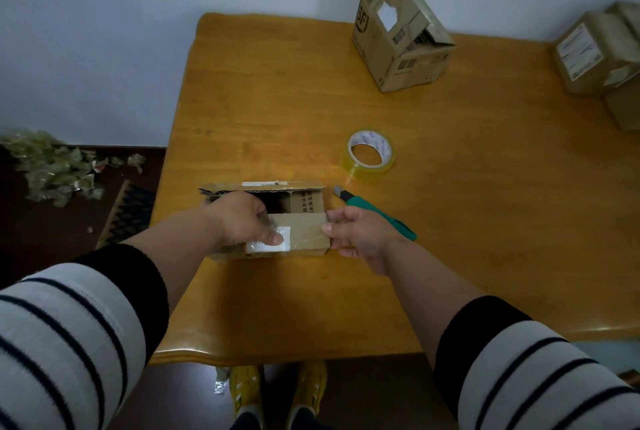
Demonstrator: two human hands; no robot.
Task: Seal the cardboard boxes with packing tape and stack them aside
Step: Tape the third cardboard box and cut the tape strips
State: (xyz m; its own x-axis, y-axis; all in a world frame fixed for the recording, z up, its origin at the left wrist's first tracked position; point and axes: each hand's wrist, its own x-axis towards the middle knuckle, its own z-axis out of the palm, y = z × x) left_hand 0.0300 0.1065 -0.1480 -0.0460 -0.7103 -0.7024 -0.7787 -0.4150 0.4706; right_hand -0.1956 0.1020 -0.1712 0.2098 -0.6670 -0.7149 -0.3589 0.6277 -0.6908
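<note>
A small cardboard box lies near the front of a wooden table, its top partly open. The left hand presses the near flap down with its fingers curled over it; the right hand pinches the flap's right edge. Just beyond lie a green utility knife and a clear packing tape roll. An open box and stacked boxes stand farther back.

Wooden table bears boxes, tape roll, cutter.
</note>
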